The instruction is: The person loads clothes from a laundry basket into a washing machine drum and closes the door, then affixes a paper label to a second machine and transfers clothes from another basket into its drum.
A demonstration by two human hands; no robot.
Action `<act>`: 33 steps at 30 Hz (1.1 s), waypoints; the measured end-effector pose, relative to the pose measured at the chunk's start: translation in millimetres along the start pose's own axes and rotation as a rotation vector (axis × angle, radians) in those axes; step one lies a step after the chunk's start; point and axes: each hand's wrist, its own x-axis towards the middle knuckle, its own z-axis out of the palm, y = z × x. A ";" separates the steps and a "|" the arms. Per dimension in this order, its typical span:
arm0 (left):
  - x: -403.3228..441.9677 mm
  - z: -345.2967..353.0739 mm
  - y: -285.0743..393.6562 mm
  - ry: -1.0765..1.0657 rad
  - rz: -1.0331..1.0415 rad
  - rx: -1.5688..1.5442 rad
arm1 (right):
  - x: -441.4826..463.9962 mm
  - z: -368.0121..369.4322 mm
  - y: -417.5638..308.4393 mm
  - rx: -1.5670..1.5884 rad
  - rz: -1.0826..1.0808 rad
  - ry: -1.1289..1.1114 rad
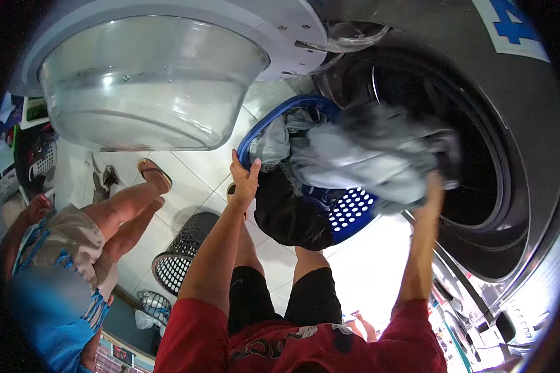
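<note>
A blue perforated basket holds grey and dark clothes, with a black cloth hanging over its near side. My left hand grips the basket's left rim, thumb and fingers around it. At the washer's open drum mouth, my right hand is closed on a bundle of grey clothes, blurred by motion. The bundle stretches from the basket toward the dark drum opening. My right fingers are partly hidden by cloth and blur.
The round glass door stands open at upper left. A grey perforated basket lies on the tiled floor. Another person in a blue top is at the left, beside more baskets. Other machines stand at lower right.
</note>
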 end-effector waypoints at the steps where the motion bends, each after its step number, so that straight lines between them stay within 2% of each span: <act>1: -0.7 0.7 0.7 0.020 0.030 0.021 | 10.7 -12.1 -25.2 -0.314 -0.272 -0.011; 2: -0.1 2.2 1.4 0.043 0.061 0.042 | 21.4 -24.3 -50.3 -0.746 -0.568 0.106; 3: 0.0 3.4 2.5 0.067 0.093 0.064 | 32.0 -36.6 -75.6 -1.064 -0.820 0.316; 4: -1.3 4.9 6.2 0.068 0.090 0.062 | 31.2 -19.9 -95.8 -0.885 -0.974 0.265; 6: -4.6 4.3 22.4 0.040 -0.041 0.007 | 24.0 24.9 -131.6 -0.502 -1.239 0.153; 9: -7.6 1.5 20.4 0.011 -0.154 -0.044 | 0.2 67.4 -67.7 -0.070 -0.928 -0.184; 10: -4.0 2.6 2.6 0.032 -0.093 -0.009 | -26.6 82.5 -31.0 -0.167 -0.764 -0.377; 11: -1.7 2.8 -11.0 0.051 -0.030 0.028 | -53.8 98.1 5.3 -0.407 -0.603 -0.613; 12: -0.9 1.8 -17.2 0.038 -0.055 0.067 | -77.1 109.2 43.4 -0.692 -0.482 -0.849; 13: 0.2 0.7 -18.6 0.036 -0.059 0.074 | -74.7 108.1 104.8 -0.705 -0.689 -1.064; 15: 0.9 -1.8 -17.1 -0.006 -0.104 0.091 | -92.3 107.0 180.5 -1.450 -0.669 -0.914; 17: 2.5 -3.1 -14.9 -0.040 -0.138 0.113 | -105.4 115.2 199.8 -1.459 -0.344 -0.678; 18: 0.7 -4.3 -15.6 -0.050 -0.154 0.128 | -104.9 121.1 210.8 -1.451 -0.335 -0.689; 20: -3.9 -4.2 -10.6 -0.036 -0.139 0.115 | -94.7 130.1 253.3 -1.336 -0.427 -0.505; 21: -2.7 -2.9 -7.5 -0.009 -0.098 0.084 | -83.9 135.5 271.7 -1.331 -0.425 -0.509; 22: -1.3 -2.9 -5.9 -0.011 -0.113 0.091 | -70.8 140.1 288.7 -1.303 -0.319 -0.472; 23: -0.1 -3.0 -3.7 -0.014 -0.128 0.098 | -76.0 151.1 272.6 -1.272 -0.214 -0.437; 24: 0.4 -2.8 -1.2 -0.035 -0.085 0.041 | -81.1 155.2 254.0 -1.227 -0.055 -0.422; 25: -0.8 -2.7 1.2 -0.055 -0.044 -0.016 | -78.7 159.7 256.9 -1.221 -0.057 -0.433; 26: -4.1 -0.7 -1.4 0.058 -0.015 0.153 | -67.4 158.0 266.6 -1.101 -0.099 -0.431; 27: -6.2 -3.1 -3.0 0.061 -0.015 0.152 | -53.1 154.3 273.2 -0.983 -0.141 -0.420; 28: -7.4 -2.5 -1.0 0.086 -0.030 0.185 | -28.2 149.0 288.9 -0.799 -0.099 -0.534; 29: -6.0 1.0 -2.0 0.107 -0.040 0.209 | -33.0 146.0 263.6 -0.803 -0.114 -0.516; 30: -2.0 0.3 -4.6 0.060 -0.071 0.092 | -40.5 139.9 236.8 -0.773 -0.127 -0.518; 31: -0.7 -2.6 10.4 -0.056 -0.174 -0.032 | -51.5 134.0 204.6 -0.741 -0.141 -0.523; 32: -0.6 -1.6 4.1 0.014 -0.087 0.062 | -58.0 123.0 185.3 -0.655 -0.204 -0.489; 33: -1.8 1.3 -2.1 0.090 -0.003 0.158 | -62.3 111.5 167.4 -0.512 -0.174 -0.476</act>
